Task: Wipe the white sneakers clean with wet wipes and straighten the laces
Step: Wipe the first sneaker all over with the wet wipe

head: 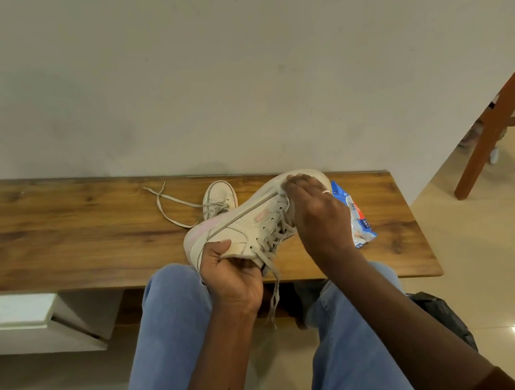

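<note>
Held sneaker (pixel 244 227) was off the desk (pixel 54 231), above the knees and tilted toe-up. Left hand (pixel 231 272) gripped its heel end, thumb on the side, fingers curled under the collar. Right hand (pixel 316 216) lay bent over the toe, pressing. Whether it pinched a wipe could not be told, as the pale blur at its fingertips matched the shoe. To do the step well, I'd judge: brace the heel firmly, rub the toe in short strokes, and turn the shoe to reach the seams. A loose lace (pixel 273 279) dangled below. Second sneaker (pixel 219 197) stood on the desk behind, half hidden. Wipes pack (pixel 358 219) was partly covered by the right wrist, its print unreadable.
</note>
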